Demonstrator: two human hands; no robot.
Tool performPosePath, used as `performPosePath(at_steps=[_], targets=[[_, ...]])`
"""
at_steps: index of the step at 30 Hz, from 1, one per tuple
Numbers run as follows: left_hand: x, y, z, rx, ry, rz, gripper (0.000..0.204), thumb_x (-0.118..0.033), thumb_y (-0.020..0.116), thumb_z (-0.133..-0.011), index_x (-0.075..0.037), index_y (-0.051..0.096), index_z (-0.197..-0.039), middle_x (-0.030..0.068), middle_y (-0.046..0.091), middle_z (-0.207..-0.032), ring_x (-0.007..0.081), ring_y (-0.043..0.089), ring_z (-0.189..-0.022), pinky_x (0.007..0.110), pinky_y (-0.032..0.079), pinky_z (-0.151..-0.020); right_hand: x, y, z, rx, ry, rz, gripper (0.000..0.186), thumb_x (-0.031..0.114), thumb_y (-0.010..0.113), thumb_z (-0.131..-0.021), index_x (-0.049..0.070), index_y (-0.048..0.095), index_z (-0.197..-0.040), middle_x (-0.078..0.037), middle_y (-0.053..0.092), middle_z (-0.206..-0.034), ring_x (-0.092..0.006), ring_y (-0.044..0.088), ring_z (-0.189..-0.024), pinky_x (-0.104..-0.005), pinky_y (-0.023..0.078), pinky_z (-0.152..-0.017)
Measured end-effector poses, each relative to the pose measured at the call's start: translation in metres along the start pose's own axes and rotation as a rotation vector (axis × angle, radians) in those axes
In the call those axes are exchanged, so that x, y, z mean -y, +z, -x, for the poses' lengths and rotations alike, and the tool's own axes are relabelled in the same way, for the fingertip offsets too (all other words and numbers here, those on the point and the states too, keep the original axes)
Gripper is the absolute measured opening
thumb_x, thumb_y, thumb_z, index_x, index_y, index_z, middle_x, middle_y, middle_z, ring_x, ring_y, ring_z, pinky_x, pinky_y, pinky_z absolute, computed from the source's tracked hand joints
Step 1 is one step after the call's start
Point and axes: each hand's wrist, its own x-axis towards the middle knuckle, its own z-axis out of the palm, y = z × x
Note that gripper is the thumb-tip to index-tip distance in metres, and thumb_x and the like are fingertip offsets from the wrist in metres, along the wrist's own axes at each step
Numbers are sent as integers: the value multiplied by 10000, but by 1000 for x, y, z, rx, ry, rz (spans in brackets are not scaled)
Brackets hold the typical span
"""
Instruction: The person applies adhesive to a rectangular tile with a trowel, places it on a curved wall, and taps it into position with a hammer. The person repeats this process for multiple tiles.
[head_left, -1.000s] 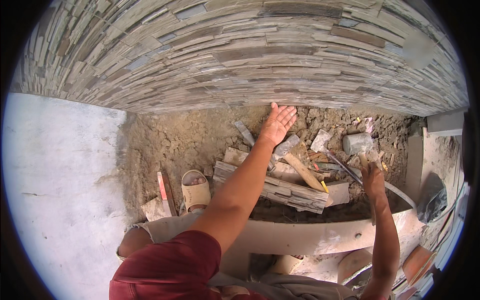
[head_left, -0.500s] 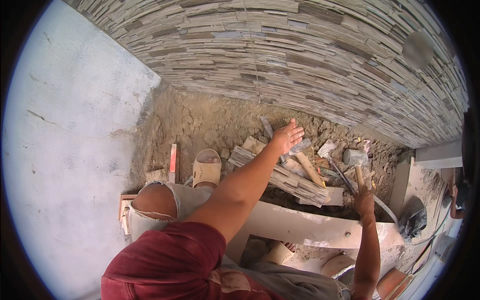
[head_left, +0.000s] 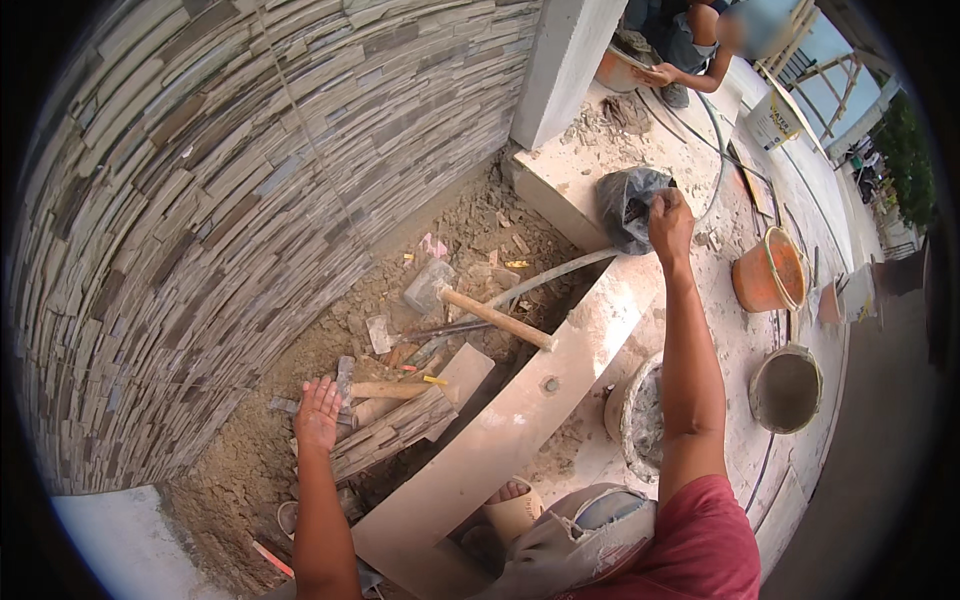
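Note:
My right hand [head_left: 671, 222] is closed on the rim of a black plastic bag [head_left: 625, 215], which sits at the end of the low pale ledge [head_left: 500, 430]. My left hand [head_left: 317, 412] is held out with straight fingers and holds nothing. It appears just beside the metal head of a small hammer [head_left: 390, 390] with a wooden handle, among stone-look tile pieces [head_left: 392, 436]. A larger hammer [head_left: 500, 318] with a grey block head lies on the soil, its wooden handle reaching over the ledge. What the bag contains is hidden.
A stone-clad wall [head_left: 250, 200] rises on the left. A grey hose [head_left: 550, 275] crosses the soil. To the right stand an orange bucket [head_left: 765, 275], a mortar-crusted bucket [head_left: 640, 410] and a round grey container [head_left: 787, 390]. Another person's hand [head_left: 655, 75] is at the far back.
The view has swung right. My right hand has let go of the larger hammer's handle and now grips the black bag. My left hand remains outstretched near the small hammer.

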Motion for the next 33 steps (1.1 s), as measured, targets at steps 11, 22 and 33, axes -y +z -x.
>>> performPosePath(at_steps=[11, 22, 33], targets=[[-9, 26, 25, -73, -14, -198, 548, -356, 660, -955, -9, 505, -1350, 163, 596, -1325, 287, 599, -1193, 398, 510, -998, -125, 84, -40, 245, 31, 452, 297, 163, 477, -890, -7, 706, -975, -279, 664, -1079, -430, 640, -1033, -502, 514, -890], [22, 44, 48, -96, -13, -153, 440, -263, 650, -969, 7, 550, -1301, 197, 636, -1260, 307, 634, -1163, 409, 527, -983, -184, 100, -74, 394, 3, 546, 444, 342, 372, -926, 59, 678, -1079, -270, 647, -1163, -485, 607, -1082, -534, 475, -905], [10, 36, 63, -201, 158, -420, 445, -244, 657, -971, 36, 555, -1302, 153, 689, -1163, 226, 681, -1051, 321, 539, -901, -206, 87, -85, 280, -150, 516, 471, 365, 497, -927, -40, 654, -1108, -304, 648, -1136, -488, 604, -1069, -520, 467, -909]])
